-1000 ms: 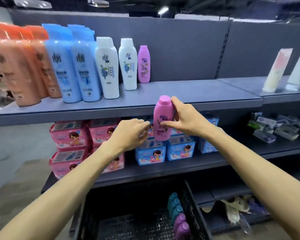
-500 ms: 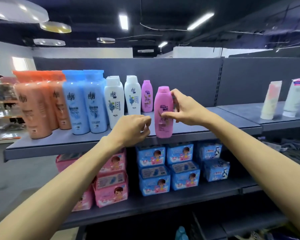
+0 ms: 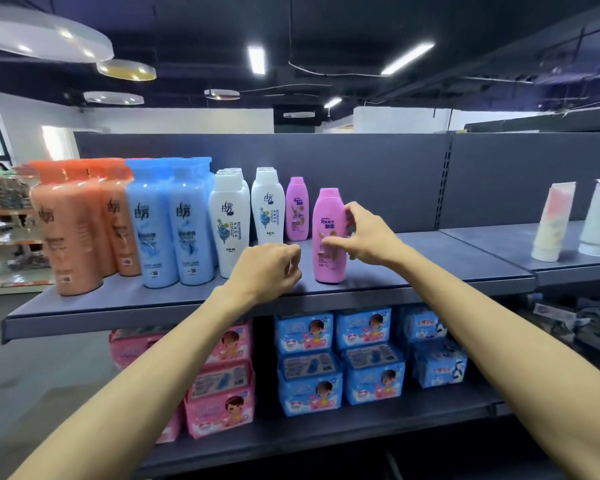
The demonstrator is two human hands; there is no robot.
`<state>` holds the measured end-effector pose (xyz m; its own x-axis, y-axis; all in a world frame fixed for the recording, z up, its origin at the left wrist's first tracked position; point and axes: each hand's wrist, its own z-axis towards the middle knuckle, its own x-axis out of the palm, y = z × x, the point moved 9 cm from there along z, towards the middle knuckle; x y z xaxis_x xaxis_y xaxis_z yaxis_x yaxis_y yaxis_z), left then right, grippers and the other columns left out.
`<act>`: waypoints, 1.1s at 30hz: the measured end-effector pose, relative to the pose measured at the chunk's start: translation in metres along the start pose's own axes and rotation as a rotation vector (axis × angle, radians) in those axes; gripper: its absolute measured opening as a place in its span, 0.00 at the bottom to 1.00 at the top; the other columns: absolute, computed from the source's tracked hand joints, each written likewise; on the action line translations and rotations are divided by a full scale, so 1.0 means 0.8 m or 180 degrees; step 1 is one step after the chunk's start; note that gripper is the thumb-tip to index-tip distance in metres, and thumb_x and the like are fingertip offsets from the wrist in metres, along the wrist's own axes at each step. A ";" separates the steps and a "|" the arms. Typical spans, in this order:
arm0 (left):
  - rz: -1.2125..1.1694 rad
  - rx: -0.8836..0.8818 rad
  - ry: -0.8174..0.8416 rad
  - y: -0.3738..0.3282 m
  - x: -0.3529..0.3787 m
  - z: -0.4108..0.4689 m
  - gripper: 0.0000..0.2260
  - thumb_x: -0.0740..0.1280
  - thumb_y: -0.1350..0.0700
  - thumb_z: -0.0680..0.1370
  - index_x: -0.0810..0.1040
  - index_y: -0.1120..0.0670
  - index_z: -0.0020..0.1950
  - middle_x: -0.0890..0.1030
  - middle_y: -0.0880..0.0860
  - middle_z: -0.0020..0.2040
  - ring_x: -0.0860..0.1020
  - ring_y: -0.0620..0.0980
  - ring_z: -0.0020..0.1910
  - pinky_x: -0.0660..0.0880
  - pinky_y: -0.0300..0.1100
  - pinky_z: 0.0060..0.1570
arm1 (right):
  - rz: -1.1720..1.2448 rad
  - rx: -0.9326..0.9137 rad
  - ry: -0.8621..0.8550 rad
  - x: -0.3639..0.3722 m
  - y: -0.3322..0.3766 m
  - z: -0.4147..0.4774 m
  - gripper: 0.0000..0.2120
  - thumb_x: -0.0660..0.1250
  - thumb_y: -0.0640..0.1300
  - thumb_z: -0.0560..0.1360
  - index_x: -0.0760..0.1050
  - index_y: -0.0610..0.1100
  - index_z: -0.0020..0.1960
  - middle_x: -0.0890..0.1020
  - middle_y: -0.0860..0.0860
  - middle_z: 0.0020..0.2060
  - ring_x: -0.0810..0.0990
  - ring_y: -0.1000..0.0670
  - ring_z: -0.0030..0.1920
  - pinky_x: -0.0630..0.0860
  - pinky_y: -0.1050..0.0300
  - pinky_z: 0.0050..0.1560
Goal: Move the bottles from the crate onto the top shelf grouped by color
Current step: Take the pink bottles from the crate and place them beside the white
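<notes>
On top shelf, right hand grips front pink bottle; left hand curled, empty.

Pink plastic bottle raised from below, now standing on grey top shelf, at 4 o'clock of smaller pink bottle

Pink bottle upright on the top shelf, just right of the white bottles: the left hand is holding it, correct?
Not quite. The head view shows the right hand gripping the pink bottle; the left hand is curled beside it and holds nothing. The rest is right: the bottle stands upright on the top shelf, right of the white bottles.
</notes>
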<state>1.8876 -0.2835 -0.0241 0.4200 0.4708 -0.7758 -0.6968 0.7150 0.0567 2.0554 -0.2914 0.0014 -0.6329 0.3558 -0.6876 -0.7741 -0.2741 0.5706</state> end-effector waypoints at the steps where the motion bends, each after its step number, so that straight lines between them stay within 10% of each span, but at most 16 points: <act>1: -0.0005 -0.0025 0.0001 0.002 0.003 0.001 0.03 0.64 0.53 0.73 0.75 0.52 0.42 0.80 0.48 0.38 0.77 0.53 0.39 0.71 0.43 0.35 | 0.0067 0.0035 0.0057 0.004 -0.006 0.000 0.25 0.77 0.52 0.71 0.69 0.46 0.60 0.80 0.54 0.49 0.82 0.53 0.42 0.77 0.63 0.32; 33: 0.0348 -0.0676 -0.0256 0.070 0.089 0.083 0.07 0.64 0.50 0.73 0.72 0.53 0.44 0.80 0.50 0.41 0.78 0.56 0.43 0.70 0.46 0.35 | 0.0333 0.0591 0.0095 0.090 -0.104 0.109 0.25 0.80 0.44 0.65 0.73 0.45 0.57 0.82 0.52 0.45 0.82 0.53 0.36 0.79 0.62 0.35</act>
<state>1.9173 -0.1753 -0.0346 0.3743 0.5851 -0.7194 -0.8437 0.5369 -0.0023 2.0759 -0.1650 -0.0563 -0.7119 0.3067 -0.6318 -0.6900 -0.1378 0.7106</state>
